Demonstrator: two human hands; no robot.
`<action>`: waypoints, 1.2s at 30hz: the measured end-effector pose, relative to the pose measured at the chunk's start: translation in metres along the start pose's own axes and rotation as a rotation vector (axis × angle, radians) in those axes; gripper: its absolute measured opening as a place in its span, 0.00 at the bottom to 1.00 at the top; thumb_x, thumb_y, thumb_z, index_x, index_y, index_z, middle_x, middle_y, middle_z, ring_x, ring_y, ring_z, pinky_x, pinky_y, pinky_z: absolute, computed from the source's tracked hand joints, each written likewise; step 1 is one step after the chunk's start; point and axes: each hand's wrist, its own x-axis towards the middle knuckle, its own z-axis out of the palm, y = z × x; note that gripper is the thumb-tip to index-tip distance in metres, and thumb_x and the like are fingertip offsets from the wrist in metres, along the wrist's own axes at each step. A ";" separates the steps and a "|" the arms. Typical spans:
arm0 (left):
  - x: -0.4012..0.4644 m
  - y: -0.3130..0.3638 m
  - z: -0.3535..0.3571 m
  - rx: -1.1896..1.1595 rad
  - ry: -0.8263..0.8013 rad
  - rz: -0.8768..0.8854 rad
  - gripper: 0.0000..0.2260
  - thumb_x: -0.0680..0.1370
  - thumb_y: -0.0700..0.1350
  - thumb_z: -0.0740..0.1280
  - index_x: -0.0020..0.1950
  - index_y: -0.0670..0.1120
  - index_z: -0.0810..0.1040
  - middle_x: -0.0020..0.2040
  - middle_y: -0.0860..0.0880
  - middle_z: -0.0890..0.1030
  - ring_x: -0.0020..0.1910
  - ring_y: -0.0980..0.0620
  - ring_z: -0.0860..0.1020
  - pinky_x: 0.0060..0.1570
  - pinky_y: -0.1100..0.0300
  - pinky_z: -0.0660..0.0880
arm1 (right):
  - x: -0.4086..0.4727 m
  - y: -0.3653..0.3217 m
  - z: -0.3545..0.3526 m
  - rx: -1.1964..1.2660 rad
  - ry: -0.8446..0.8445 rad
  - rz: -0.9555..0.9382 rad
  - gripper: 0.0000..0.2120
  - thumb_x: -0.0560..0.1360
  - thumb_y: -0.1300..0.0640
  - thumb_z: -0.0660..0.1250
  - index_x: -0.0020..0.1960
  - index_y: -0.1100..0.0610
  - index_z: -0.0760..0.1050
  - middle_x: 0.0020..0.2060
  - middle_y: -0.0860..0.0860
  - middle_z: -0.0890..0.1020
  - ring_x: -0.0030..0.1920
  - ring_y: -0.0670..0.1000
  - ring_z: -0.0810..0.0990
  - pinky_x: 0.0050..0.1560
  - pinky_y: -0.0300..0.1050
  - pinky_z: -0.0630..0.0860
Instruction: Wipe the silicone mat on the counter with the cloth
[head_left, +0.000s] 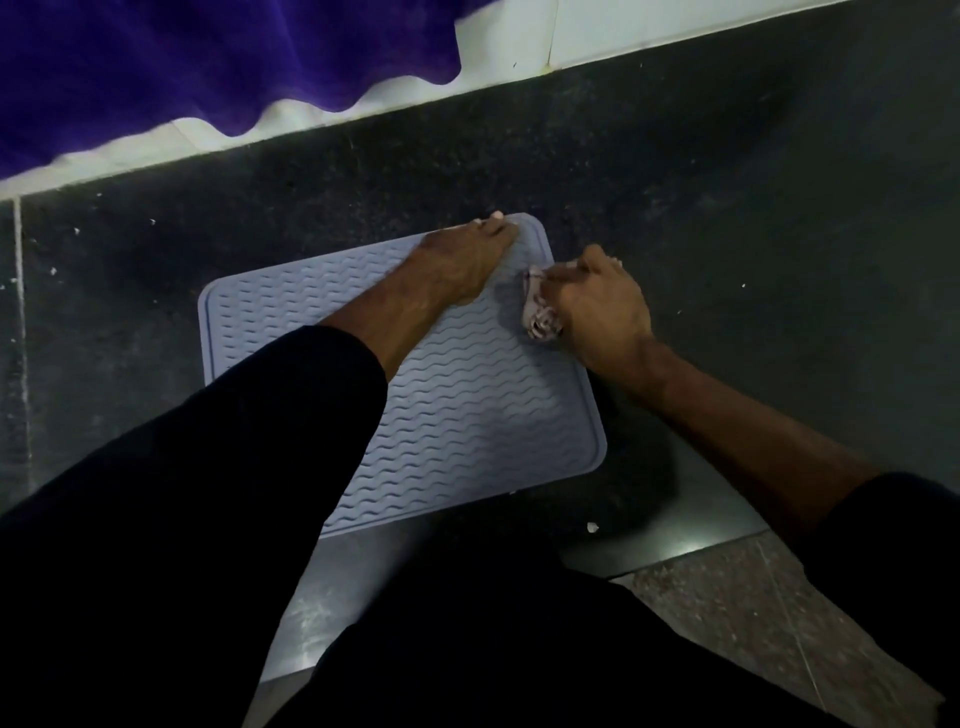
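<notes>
Pale blue silicone mat (457, 410) with wavy ridges lies flat on the dark surface (727, 208); a crumpled pinkish cloth (540, 306) sits bunched at its right edge

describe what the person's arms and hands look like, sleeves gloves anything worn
Both hands are bare, with no gloves. The left hand comes out of a loose black sleeve that ends partway along the forearm. The right hand has a bare forearm, with a black sleeve edge further up. No rings or watch show.

one head-worn camera only, looking steeply down and forward from close above the dark worktop (727, 208); the far wall (623, 36) runs along the top edge, the wearer's own sleeves (208, 467) fill the near edge.
</notes>
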 end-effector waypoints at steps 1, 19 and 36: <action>0.000 0.001 0.000 0.016 0.001 0.001 0.40 0.76 0.34 0.67 0.79 0.47 0.45 0.80 0.47 0.47 0.78 0.46 0.53 0.73 0.49 0.57 | -0.015 -0.001 0.000 0.029 -0.007 -0.013 0.15 0.73 0.53 0.70 0.58 0.56 0.77 0.57 0.52 0.79 0.56 0.58 0.70 0.56 0.52 0.70; -0.006 0.010 -0.011 0.031 -0.028 -0.098 0.37 0.77 0.39 0.67 0.79 0.46 0.47 0.80 0.46 0.50 0.77 0.45 0.56 0.72 0.47 0.58 | 0.001 0.000 0.011 0.071 0.103 0.016 0.11 0.75 0.56 0.67 0.57 0.55 0.77 0.53 0.52 0.81 0.55 0.58 0.72 0.55 0.51 0.72; -0.009 0.019 -0.020 0.087 -0.042 -0.091 0.34 0.79 0.39 0.65 0.79 0.45 0.49 0.79 0.44 0.54 0.74 0.43 0.62 0.69 0.45 0.65 | 0.040 0.003 0.007 0.025 0.061 0.057 0.10 0.79 0.56 0.61 0.56 0.57 0.77 0.54 0.54 0.81 0.59 0.57 0.71 0.62 0.48 0.67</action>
